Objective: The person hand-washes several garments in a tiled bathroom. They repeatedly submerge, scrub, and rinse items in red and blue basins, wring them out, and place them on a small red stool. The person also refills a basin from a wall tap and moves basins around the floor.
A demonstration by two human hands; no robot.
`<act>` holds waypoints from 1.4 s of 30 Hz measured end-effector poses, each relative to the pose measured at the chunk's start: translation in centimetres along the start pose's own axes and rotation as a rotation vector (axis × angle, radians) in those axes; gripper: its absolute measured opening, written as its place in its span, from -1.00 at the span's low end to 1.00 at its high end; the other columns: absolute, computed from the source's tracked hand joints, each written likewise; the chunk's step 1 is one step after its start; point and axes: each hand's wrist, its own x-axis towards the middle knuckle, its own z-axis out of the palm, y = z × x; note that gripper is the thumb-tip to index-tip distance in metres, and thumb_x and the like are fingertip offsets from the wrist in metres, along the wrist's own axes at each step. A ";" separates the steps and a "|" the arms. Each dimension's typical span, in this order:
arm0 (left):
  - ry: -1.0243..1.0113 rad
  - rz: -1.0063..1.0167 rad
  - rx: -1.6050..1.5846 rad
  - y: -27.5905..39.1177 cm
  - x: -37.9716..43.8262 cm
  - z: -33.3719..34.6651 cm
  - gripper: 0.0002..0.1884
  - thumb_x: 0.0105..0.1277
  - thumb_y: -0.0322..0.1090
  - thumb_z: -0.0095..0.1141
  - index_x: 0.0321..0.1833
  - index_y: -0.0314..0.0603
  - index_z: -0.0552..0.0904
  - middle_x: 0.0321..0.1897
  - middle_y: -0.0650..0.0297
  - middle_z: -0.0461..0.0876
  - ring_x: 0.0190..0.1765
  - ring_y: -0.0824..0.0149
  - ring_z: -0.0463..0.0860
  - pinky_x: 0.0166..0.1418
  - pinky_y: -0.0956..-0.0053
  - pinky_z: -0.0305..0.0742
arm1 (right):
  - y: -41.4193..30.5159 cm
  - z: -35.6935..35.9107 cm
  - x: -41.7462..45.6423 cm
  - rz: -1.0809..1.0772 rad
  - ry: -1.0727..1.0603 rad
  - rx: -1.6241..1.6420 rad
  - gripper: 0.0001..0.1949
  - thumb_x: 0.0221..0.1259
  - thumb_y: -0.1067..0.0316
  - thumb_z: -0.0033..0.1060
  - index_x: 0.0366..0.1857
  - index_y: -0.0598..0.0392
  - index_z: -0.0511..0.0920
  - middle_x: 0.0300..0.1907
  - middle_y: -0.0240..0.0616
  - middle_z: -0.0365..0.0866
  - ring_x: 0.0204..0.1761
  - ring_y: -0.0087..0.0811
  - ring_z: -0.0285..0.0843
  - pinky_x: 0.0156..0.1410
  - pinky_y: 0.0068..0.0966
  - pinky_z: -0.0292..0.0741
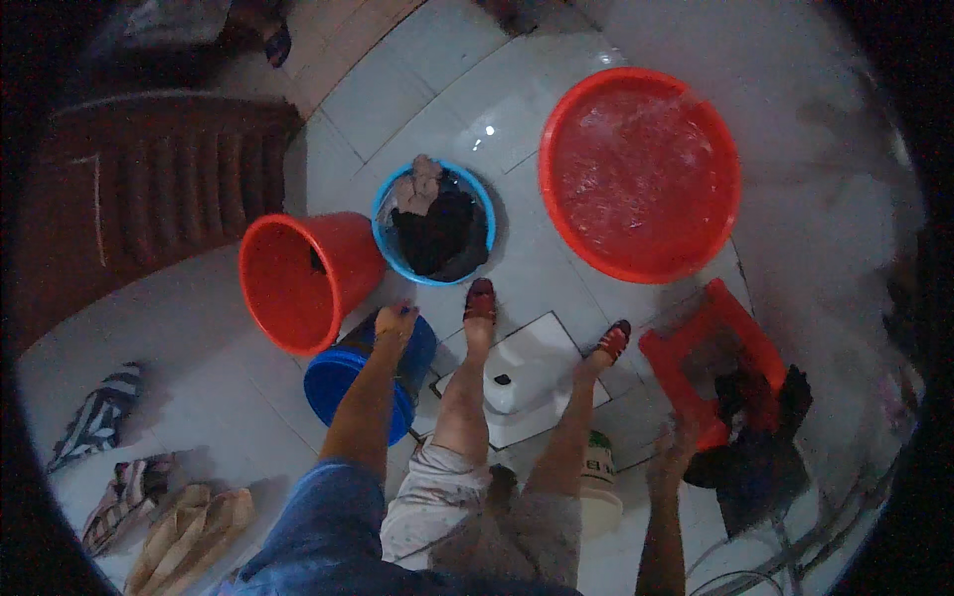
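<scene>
My left hand [396, 322] is at the blue plastic bucket [419, 357], which lies tilted on the tiles; whether the fingers grip it is unclear. Beside it, a red bucket [358, 253] lies on its side. Ahead is a light-blue basin [490, 223] holding dark cloth [440, 235] and a beige cloth [419, 186]. My right hand [674, 443] is blurred, near a red plastic stool [753, 335] with dark cloth [768, 454] hanging over it; its hold cannot be made out. A large red tub [548, 171] contains rippling water.
A squat toilet pan [514, 380] lies between my feet. A pale bucket [600, 499] stands behind my right leg. Striped cloths [104, 410] and a tan cloth [186, 536] lie on the left floor. At upper left is a brown plastic chair [186, 171]. Hoses or cables lie at lower right.
</scene>
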 end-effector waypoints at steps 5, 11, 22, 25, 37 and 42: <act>0.020 0.044 -0.316 4.2 8.3 8.7 -0.29 0.07 -0.07 0.28 0.25 -0.22 0.33 -0.08 0.03 0.59 -0.07 0.07 0.60 0.04 0.23 0.49 | 0.8 10.4 -1.9 0.270 -0.290 0.221 -0.70 0.30 0.32 -0.16 0.04 0.19 0.40 0.07 -0.20 0.38 0.07 -0.38 0.36 0.23 -0.45 0.27; 0.274 0.230 0.218 7.2 14.5 13.2 -0.31 0.02 -0.15 0.27 0.21 -0.28 0.33 -0.27 0.06 0.60 -0.18 0.04 0.61 -0.11 0.17 0.50 | 0.1 19.6 -2.5 0.403 -0.345 0.488 -0.69 0.29 0.23 -0.10 0.00 0.18 0.44 0.05 -0.22 0.42 0.14 -0.37 0.34 0.26 -0.44 0.26; -0.302 0.665 -0.384 10.3 3.0 -3.8 -0.84 -0.14 -0.52 0.11 -0.53 -0.15 0.40 -0.57 0.17 0.42 -0.44 0.13 0.45 -0.39 0.33 0.35 | -10.8 28.9 9.5 -0.414 -0.466 -0.364 -0.11 -0.17 0.37 0.44 0.34 0.07 0.09 0.37 -0.04 0.02 0.36 -0.04 0.04 0.35 -0.28 0.19; -0.349 0.811 -0.416 13.7 -2.2 -11.9 -0.81 -0.17 -0.53 0.14 -0.54 -0.13 0.40 -0.56 0.22 0.42 -0.40 0.17 0.46 -0.33 0.34 0.35 | -15.8 29.7 10.8 -0.692 -0.708 -0.611 -0.14 -0.29 0.33 0.47 0.28 0.02 0.21 0.44 -0.04 -0.16 0.41 0.09 -0.11 0.37 -0.16 0.10; -0.489 -0.607 -1.370 19.3 -4.6 -8.3 -0.35 0.31 0.08 -0.03 0.37 -0.07 0.22 0.28 0.27 0.33 0.34 0.22 0.24 0.37 0.27 0.05 | -26.6 10.7 5.5 -0.278 -0.833 0.175 -0.42 -0.28 0.31 0.47 -0.04 0.21 0.45 -0.21 -0.18 0.59 -0.15 -0.34 0.57 0.00 -0.39 0.47; -0.830 -0.548 -1.833 26.3 -4.3 -0.9 -0.54 0.30 0.02 0.02 0.14 -0.07 0.50 0.02 0.28 0.56 0.05 0.27 0.54 0.12 0.30 0.44 | -23.5 -0.4 7.4 -0.347 -0.259 0.229 -0.42 -0.22 0.31 0.44 -0.01 0.21 0.44 -0.12 -0.15 0.56 -0.10 -0.33 0.54 0.05 -0.41 0.44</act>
